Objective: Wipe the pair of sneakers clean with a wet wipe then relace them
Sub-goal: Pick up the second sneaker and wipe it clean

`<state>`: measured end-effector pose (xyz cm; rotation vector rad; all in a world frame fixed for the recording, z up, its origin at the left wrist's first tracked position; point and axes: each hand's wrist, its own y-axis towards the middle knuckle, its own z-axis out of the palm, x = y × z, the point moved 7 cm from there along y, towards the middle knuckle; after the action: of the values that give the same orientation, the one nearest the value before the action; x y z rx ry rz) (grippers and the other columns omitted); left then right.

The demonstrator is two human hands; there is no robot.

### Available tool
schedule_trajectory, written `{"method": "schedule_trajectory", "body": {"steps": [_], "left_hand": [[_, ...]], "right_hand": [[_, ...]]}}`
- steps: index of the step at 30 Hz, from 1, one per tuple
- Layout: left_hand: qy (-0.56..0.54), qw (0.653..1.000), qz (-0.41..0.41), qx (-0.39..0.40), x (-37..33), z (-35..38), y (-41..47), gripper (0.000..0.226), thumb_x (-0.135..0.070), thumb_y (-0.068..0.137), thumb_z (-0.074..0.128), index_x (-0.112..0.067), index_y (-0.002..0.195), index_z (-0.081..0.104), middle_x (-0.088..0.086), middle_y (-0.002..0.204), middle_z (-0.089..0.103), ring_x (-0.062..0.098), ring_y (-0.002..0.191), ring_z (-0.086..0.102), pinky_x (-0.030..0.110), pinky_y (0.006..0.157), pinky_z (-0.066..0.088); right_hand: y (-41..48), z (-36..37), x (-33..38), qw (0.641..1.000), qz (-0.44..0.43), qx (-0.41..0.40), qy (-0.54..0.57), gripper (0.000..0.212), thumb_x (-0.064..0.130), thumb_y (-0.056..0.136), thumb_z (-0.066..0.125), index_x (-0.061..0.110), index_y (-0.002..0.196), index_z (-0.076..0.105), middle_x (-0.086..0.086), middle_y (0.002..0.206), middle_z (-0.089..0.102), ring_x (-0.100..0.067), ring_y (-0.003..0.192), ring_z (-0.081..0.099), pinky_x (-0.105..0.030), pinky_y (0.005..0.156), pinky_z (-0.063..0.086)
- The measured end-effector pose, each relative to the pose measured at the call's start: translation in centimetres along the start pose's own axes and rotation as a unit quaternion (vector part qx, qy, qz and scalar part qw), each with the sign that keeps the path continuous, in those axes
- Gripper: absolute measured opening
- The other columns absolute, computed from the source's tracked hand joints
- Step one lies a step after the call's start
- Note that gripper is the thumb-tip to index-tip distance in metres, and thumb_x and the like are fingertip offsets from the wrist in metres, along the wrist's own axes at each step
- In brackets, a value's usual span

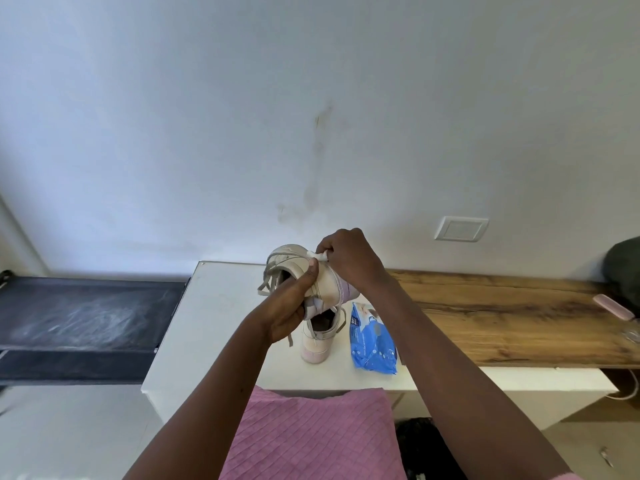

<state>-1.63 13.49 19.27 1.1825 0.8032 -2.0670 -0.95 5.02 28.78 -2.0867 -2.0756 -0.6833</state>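
Pink quilted cloth [311, 434] covers my lap. Over the white table [214, 306] my left hand [287, 310] grips the raised sneaker [329, 282], my right hand [346, 258] pinches the wet wipe [316, 254] against it; hard rubbing could twist it loose onto the second sneaker [317, 344]

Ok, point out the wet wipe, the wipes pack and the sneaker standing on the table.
wet wipe [319, 255]: head view, the white wad's visible part.
wipes pack [372, 337]: head view, middle of the blue wrapper.
sneaker on the table [316, 345]: head view, its near outer wall.
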Motion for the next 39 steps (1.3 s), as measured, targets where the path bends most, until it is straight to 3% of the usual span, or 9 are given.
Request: {"method": "schedule_trajectory", "body": {"steps": [7, 9, 14, 19, 24, 28, 32, 36, 39], "left_hand": [[-0.086, 0.996, -0.002, 0.018, -1.5, -0.7, 0.3, 0.052, -0.045, 0.097, 0.033, -0.007, 0.124, 0.055, 0.014, 0.118, 0.067, 0.024, 0.108, 0.064, 0.036, 0.098, 0.048], [-0.096, 0.995, 0.011, 0.023, -1.9, -0.6, 0.1, 0.059, -0.05, 0.096, 0.03, -0.006, 0.127, 0.054, 0.014, 0.118, 0.066, 0.023, 0.106, 0.065, 0.035, 0.096, 0.05], [-0.155, 0.986, 0.052, 0.026, -2.7, -0.9, 0.3, 0.079, -0.062, 0.081, 0.037, -0.004, 0.132, 0.051, 0.018, 0.128, 0.058, 0.029, 0.123, 0.053, 0.042, 0.108, 0.038], [-0.192, 0.978, 0.042, 0.072, -3.1, -0.4, 0.2, 0.09, -0.07, 0.086, 0.024, 0.005, 0.101, 0.071, 0.026, 0.107, 0.066, 0.027, 0.096, 0.068, 0.032, 0.078, 0.057], [-0.238, 0.967, 0.046, 0.073, -2.7, -0.6, 0.4, 0.068, -0.054, 0.084, 0.042, 0.006, 0.102, 0.07, 0.023, 0.114, 0.065, 0.024, 0.101, 0.067, 0.031, 0.095, 0.049], [-0.207, 0.972, 0.056, 0.091, -2.8, 0.2, 0.7, 0.059, -0.047, 0.081, 0.043, 0.002, 0.088, 0.075, 0.017, 0.096, 0.072, 0.018, 0.088, 0.071, 0.026, 0.085, 0.054], [-0.211, 0.974, 0.038, 0.073, -2.8, -0.5, 1.2, 0.08, -0.06, 0.077, 0.048, 0.01, 0.116, 0.055, 0.024, 0.106, 0.065, 0.026, 0.097, 0.068, 0.029, 0.092, 0.05], [-0.263, 0.963, 0.037, 0.039, -3.2, -1.5, 1.5, 0.08, -0.067, 0.083, 0.037, 0.004, 0.095, 0.072, 0.021, 0.1, 0.069, 0.028, 0.087, 0.071, 0.037, 0.078, 0.057], [-0.303, 0.951, 0.04, 0.039, -3.1, -1.6, 1.3, 0.071, -0.059, 0.085, 0.046, 0.005, 0.106, 0.066, 0.022, 0.104, 0.068, 0.029, 0.092, 0.07, 0.039, 0.082, 0.056]], "right_hand": [[-2.6, -1.0, 0.5, 0.973, -0.107, -0.193, -0.068, 0.024, 0.017, 0.089, 0.052, 0.005, 0.075, 0.067, -0.007, 0.072, 0.065, -0.03, 0.072, 0.059, -0.028, 0.055, 0.046], [-3.1, -0.3, 0.4, 0.964, -0.119, -0.225, -0.073, 0.032, 0.019, 0.088, 0.039, 0.006, 0.081, 0.068, -0.004, 0.08, 0.064, -0.027, 0.077, 0.059, -0.029, 0.06, 0.05], [-5.6, 1.5, 2.3, 0.913, -0.213, -0.325, -0.125, 0.02, 0.001, 0.088, 0.052, -0.002, 0.1, 0.067, -0.017, 0.107, 0.065, -0.028, 0.103, 0.054, -0.031, 0.092, 0.046], [-7.2, 2.7, 3.1, 0.902, -0.283, -0.314, -0.089, 0.035, 0.004, 0.098, 0.035, -0.005, 0.102, 0.068, -0.016, 0.11, 0.066, -0.03, 0.104, 0.061, -0.033, 0.089, 0.051], [-6.8, 1.6, 2.0, 0.885, -0.288, -0.35, -0.109, 0.023, -0.001, 0.094, 0.049, -0.003, 0.098, 0.071, -0.014, 0.103, 0.069, -0.027, 0.097, 0.065, -0.035, 0.083, 0.054], [-6.4, 1.4, 2.6, 0.893, -0.224, -0.382, -0.084, 0.019, 0.003, 0.087, 0.055, -0.002, 0.096, 0.071, -0.014, 0.103, 0.069, -0.026, 0.099, 0.065, -0.03, 0.089, 0.051], [-7.4, 2.2, 3.9, 0.888, -0.261, -0.372, -0.07, 0.018, 0.004, 0.089, 0.057, -0.001, 0.1, 0.07, -0.013, 0.105, 0.069, -0.024, 0.101, 0.062, -0.026, 0.096, 0.045], [-8.5, 3.8, 3.4, 0.882, -0.305, -0.34, -0.111, 0.021, 0.004, 0.088, 0.06, -0.001, 0.106, 0.069, -0.013, 0.111, 0.067, -0.024, 0.101, 0.062, -0.024, 0.098, 0.042], [-8.1, 3.8, 2.6, 0.889, -0.286, -0.345, -0.094, 0.024, 0.007, 0.084, 0.068, -0.002, 0.106, 0.068, -0.015, 0.111, 0.067, -0.025, 0.102, 0.062, -0.025, 0.098, 0.042]]}}
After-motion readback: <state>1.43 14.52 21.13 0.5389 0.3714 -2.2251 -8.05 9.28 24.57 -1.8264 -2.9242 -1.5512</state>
